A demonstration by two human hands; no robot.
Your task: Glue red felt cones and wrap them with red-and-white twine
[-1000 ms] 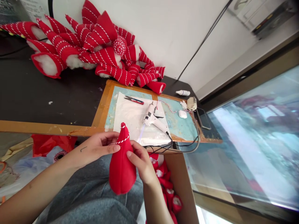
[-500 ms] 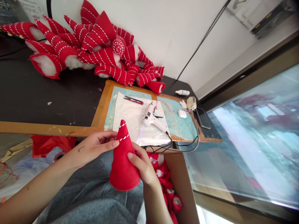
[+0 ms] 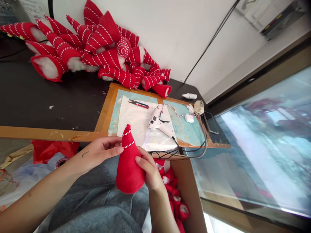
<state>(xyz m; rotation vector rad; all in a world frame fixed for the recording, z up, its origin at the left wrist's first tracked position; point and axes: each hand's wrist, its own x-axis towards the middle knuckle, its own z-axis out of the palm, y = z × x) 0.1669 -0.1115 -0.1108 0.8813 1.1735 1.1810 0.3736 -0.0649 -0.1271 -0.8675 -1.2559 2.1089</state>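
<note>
A stuffed red felt cone (image 3: 130,171) is held above my lap, its narrow tip pointing toward the table. Red-and-white twisted cord (image 3: 128,144) winds around its upper part, while the lower part is plain felt. My left hand (image 3: 103,150) pinches at the cone's left edge, with the cord running to the thumb tip; the cord inside the fingers is hidden. On the other side, my right hand (image 3: 149,168) grips the cone, thumb on the front and fingers behind it. Beyond the tip, a white glue gun (image 3: 159,123) lies on a white sheet (image 3: 131,118).
Cord-wrapped cones (image 3: 104,35) are piled along the wall. Thread snips (image 3: 139,104), a cord piece (image 3: 173,109), a white bottle (image 3: 190,96) and a phone (image 3: 211,122) lie on the table. A cardboard box (image 3: 191,194) of red pieces stands below right, under cables (image 3: 179,153).
My right hand has turned and tilted the cone slightly, so its base sits a little higher and the cord bands have shifted a bit. My left hand stays almost in place.
</note>
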